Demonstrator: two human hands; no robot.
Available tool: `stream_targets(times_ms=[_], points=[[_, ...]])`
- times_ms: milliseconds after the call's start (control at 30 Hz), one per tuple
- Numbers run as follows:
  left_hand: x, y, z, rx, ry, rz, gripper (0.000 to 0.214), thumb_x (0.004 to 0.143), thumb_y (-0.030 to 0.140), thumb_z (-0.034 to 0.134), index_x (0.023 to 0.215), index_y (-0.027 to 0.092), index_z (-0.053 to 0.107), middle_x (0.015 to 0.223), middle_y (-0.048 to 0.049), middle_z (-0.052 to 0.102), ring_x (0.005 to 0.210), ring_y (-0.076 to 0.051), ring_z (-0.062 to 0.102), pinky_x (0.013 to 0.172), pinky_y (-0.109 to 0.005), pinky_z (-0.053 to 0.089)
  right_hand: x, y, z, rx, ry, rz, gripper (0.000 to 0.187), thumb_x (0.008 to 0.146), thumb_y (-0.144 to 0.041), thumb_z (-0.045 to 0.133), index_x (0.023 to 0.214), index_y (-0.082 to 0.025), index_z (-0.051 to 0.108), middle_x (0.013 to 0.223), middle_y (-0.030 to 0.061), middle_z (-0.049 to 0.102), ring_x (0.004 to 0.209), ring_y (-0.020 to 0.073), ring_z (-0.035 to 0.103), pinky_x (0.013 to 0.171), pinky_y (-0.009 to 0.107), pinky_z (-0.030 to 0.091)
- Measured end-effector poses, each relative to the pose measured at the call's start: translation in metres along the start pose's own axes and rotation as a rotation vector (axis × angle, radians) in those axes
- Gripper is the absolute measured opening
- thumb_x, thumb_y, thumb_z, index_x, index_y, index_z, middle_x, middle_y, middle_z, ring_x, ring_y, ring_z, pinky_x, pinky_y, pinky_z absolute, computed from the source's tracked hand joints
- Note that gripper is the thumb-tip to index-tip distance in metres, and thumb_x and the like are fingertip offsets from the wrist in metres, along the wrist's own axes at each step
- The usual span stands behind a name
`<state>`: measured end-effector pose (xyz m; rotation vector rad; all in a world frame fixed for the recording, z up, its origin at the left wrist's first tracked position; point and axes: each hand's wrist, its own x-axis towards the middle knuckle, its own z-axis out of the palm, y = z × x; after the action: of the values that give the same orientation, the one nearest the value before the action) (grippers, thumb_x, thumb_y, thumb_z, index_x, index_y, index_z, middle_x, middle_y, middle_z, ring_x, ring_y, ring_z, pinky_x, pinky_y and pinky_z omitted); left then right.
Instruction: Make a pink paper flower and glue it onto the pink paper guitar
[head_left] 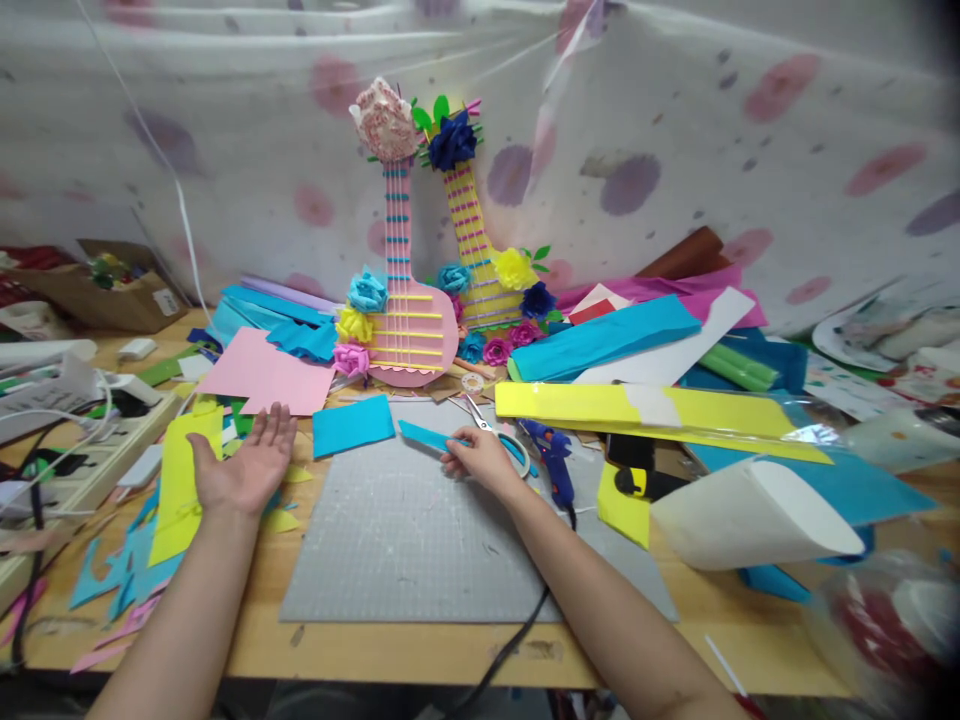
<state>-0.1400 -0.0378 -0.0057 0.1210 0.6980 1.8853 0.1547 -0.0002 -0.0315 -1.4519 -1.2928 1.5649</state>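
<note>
My left hand hovers palm-up with fingers spread, empty, over yellow paper scraps at the left edge of a grey cutting mat. My right hand rests at the mat's far edge, fingers closed on a narrow blue paper strip that points left. Scissors with blue handles lie right by that hand. A blue paper square lies between the two hands.
Two paper guitars, pink and yellow, stand against the flowered cloth. A blue glue gun with its black cord lies right of the mat. Coloured sheets, a white paper cone, a power strip and scraps crowd the table.
</note>
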Motion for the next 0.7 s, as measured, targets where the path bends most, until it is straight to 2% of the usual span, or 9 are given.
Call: stream_targets(times_ms=[167,233,333,433,533,600,667,700], points=[[-0.006,0.008,0.004,0.072,0.010,0.069,0.060,0.075,0.063,0.040,0.108,0.015,0.053,0.108,-0.0129,0.063,0.115,-0.023,0.053,0.094,-0.034,0.049,0.004,0.006,0.000,-0.004,-0.016,-0.048,0.008,0.075,-0.021,0.056,0.070,-0.017,0.052,0.060,0.0002,0.066,0.046,0.0078,0.058,0.040,0.015,0.043],[-0.008,0.011,0.005,0.136,0.013,0.099,0.045,0.077,0.052,0.043,0.102,0.016,0.055,0.108,-0.0116,0.064,0.115,-0.022,0.053,0.096,-0.034,0.047,0.003,0.007,-0.001,0.008,-0.019,-0.053,0.008,0.074,-0.021,0.056,0.069,-0.017,0.051,0.060,0.0004,0.066,0.045,0.0075,0.058,0.040,0.015,0.042],[-0.009,0.015,0.007,0.265,0.039,0.162,0.021,0.076,0.023,0.044,0.092,0.018,0.057,0.103,-0.0094,0.065,0.108,-0.019,0.057,0.099,-0.035,0.044,0.000,0.006,-0.001,0.038,-0.011,-0.060,0.007,0.075,-0.020,0.055,0.069,-0.017,0.052,0.060,0.0005,0.065,0.045,0.0070,0.057,0.040,0.015,0.042],[-0.009,0.016,0.014,0.334,0.079,0.254,0.020,0.075,0.011,0.041,0.083,0.020,0.057,0.092,-0.0043,0.066,0.099,-0.016,0.061,0.103,-0.039,0.039,-0.002,0.003,-0.001,0.038,0.049,-0.086,0.005,0.076,-0.020,0.052,0.072,-0.017,0.053,0.060,0.0001,0.064,0.046,0.0069,0.057,0.040,0.015,0.042],[-0.012,0.013,0.026,0.322,0.010,0.413,0.027,0.075,0.004,0.043,0.087,0.024,0.056,0.089,0.0024,0.066,0.099,-0.014,0.061,0.105,-0.040,0.035,-0.001,0.003,0.000,0.004,0.094,-0.098,0.005,0.076,-0.020,0.051,0.073,-0.017,0.053,0.058,-0.0005,0.063,0.045,0.0066,0.057,0.038,0.014,0.040],[-0.017,0.012,0.031,0.287,-0.057,0.423,0.028,0.076,0.007,0.045,0.094,0.026,0.055,0.097,0.0024,0.065,0.106,-0.015,0.058,0.105,-0.038,0.036,0.001,0.004,0.000,-0.016,0.093,-0.094,0.004,0.076,-0.021,0.051,0.074,-0.017,0.053,0.059,-0.0006,0.063,0.045,0.0070,0.057,0.038,0.014,0.041],[-0.023,0.015,0.030,0.213,-0.090,0.261,0.023,0.081,0.025,0.044,0.102,0.021,0.054,0.106,-0.0044,0.064,0.113,-0.019,0.054,0.101,-0.036,0.041,0.002,0.006,-0.001,-0.023,0.083,-0.091,0.005,0.076,-0.022,0.052,0.074,-0.017,0.053,0.059,-0.0006,0.064,0.046,0.0075,0.058,0.039,0.015,0.042],[-0.026,0.018,0.027,0.176,-0.104,0.179,0.032,0.083,0.037,0.040,0.106,0.018,0.054,0.109,-0.0076,0.063,0.116,-0.020,0.052,0.099,-0.033,0.044,0.002,0.008,-0.002,-0.022,0.079,-0.093,0.006,0.076,-0.023,0.052,0.074,-0.018,0.053,0.060,-0.0005,0.064,0.046,0.0077,0.058,0.039,0.015,0.042]])
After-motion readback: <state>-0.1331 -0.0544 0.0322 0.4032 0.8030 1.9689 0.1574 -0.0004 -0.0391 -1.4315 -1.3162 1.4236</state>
